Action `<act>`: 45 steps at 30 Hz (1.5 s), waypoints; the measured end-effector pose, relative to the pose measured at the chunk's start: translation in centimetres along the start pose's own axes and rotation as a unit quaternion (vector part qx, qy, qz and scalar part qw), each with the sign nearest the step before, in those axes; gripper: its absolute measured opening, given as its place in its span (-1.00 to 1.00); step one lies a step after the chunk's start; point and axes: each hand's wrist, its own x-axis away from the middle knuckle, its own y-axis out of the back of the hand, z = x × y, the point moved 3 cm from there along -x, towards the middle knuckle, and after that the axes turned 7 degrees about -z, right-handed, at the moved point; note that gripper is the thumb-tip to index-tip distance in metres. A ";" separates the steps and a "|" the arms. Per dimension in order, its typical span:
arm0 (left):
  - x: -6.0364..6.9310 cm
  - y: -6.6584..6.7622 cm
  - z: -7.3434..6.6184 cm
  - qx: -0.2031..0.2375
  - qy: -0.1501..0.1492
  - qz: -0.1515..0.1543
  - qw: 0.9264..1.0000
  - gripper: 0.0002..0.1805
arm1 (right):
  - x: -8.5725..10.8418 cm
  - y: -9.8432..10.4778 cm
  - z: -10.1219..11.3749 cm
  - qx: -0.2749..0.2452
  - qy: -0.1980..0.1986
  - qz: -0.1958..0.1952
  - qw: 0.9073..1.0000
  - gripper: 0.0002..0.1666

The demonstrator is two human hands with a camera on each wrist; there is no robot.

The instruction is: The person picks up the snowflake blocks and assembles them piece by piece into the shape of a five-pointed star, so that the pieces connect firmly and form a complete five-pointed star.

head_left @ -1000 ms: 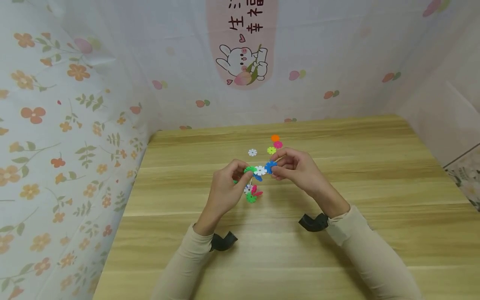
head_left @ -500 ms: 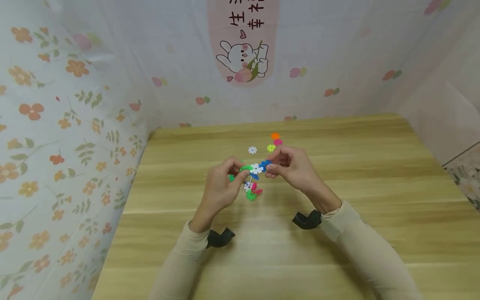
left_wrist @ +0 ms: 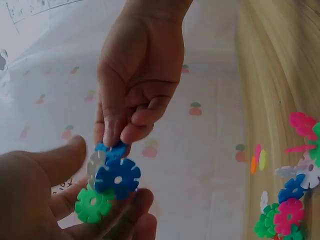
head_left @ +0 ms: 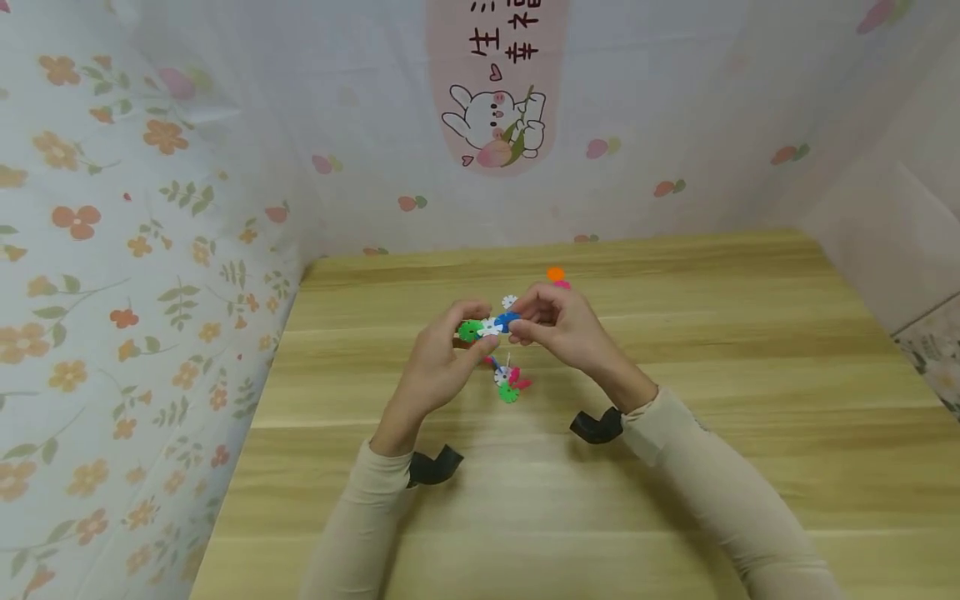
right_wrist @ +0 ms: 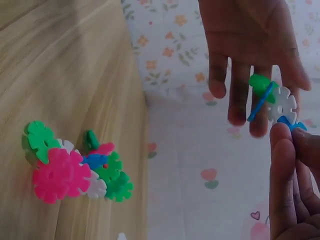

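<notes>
Small joined notched discs hang between the two hands: green (head_left: 468, 331), white (head_left: 491, 327) and blue (head_left: 507, 321), with another blue disc (left_wrist: 118, 179) attached. My right hand (head_left: 573, 337) pinches the end blue disc between thumb and finger, and in the right wrist view that disc (right_wrist: 291, 124) is partly hidden by the fingertips. Beside the green end is my left hand (head_left: 435, 367), its fingers behind the discs. In the left wrist view, that hand's (left_wrist: 30, 172) thumb stands apart from the pieces. Its fingers lie nearly straight in the right wrist view.
Below the hands on the wooden table (head_left: 525, 517) lies a joined cluster with a green disc (head_left: 509, 392), pink discs (right_wrist: 52, 175) and others. A loose white disc (head_left: 509, 302) and an orange disc (head_left: 556, 273) lie behind the hands. Patterned cloth surrounds the table.
Both hands and the joined discs have shifted left. The left thumb, earlier pressed on the green disc, has come off it, and more of that disc shows. The right hand keeps its pinch on blue.
</notes>
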 end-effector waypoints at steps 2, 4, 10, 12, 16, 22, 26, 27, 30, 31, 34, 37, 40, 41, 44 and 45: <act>-0.1 -0.1 -0.1 -0.011 -0.001 -0.004 1.000 -0.70 | -0.3 -0.1 -0.3 -0.015 -0.010 0.012 1.000 -0.86; -0.1 0.0 0.0 -0.020 0.009 -0.014 1.000 -0.77 | -0.8 -0.1 -0.9 -0.024 -0.021 0.016 0.999 -0.81; 0.2 0.7 0.3 -0.031 0.054 -0.035 0.997 -0.80 | -2.9 -1.1 -6.1 0.045 -0.107 -0.002 0.993 -0.59; 0.3 0.8 0.3 -0.029 0.064 -0.033 0.997 -0.79 | -3.5 -1.7 -7.9 0.109 -0.144 0.012 0.983 -0.64; 0.2 0.7 0.2 -0.030 0.080 -0.023 0.996 -0.77 | -4.5 -2.7 -9.8 0.258 -0.152 0.048 0.953 -0.63; 0.1 0.3 0.1 -0.010 0.087 -0.005 0.996 -0.69 | -5.1 -3.4 -10.6 0.358 -0.129 0.053 0.923 -0.67; 0.2 0.3 0.3 -0.014 0.077 -0.011 0.997 -0.69 | -5.0 -3.9 -10.6 0.361 -0.100 0.078 0.924 -0.75; 0.2 0.3 0.3 -0.016 0.075 -0.013 0.997 -0.70 | -4.9 -4.0 -10.6 0.358 -0.093 0.082 0.925 -0.73; 0.3 0.4 0.3 -0.022 0.070 -0.016 0.997 -0.72 | -4.7 -4.2 -10.5 0.354 -0.070 0.089 0.928 -0.65; 0.3 0.4 0.3 -0.024 0.068 -0.018 0.997 -0.73 | -4.6 -4.3 -10.4 0.354 -0.064 0.090 0.929 -0.60; 0.3 0.5 0.2 -0.033 0.061 -0.022 0.997 -0.74 | -4.7 -4.7 -10.3 0.358 -0.050 0.096 0.927 -0.50; 0.4 0.7 0.1 -0.038 0.058 -0.025 0.997 -0.75 | -4.8 -5.1 -10.4 0.365 -0.057 0.112 0.922 -0.60; 0.4 0.8 0.2 -0.036 0.061 -0.029 0.997 -0.75 | -4.9 -5.3 -10.5 0.372 -0.063 0.114 0.919 -0.62; 0.4 0.9 0.2 -0.036 0.061 -0.031 0.997 -0.75 | -4.9 -5.3 -10.5 0.371 -0.064 0.111 0.920 -0.59; 0.4 1.1 0.2 -0.036 0.060 -0.035 0.997 -0.76 | -4.8 -5.1 -10.4 0.337 -0.076 0.096 0.934 -0.58; 0.4 1.2 0.2 -0.036 0.058 -0.037 0.997 -0.76 | -4.7 -5.0 -10.5 0.308 -0.091 0.091 0.943 -0.60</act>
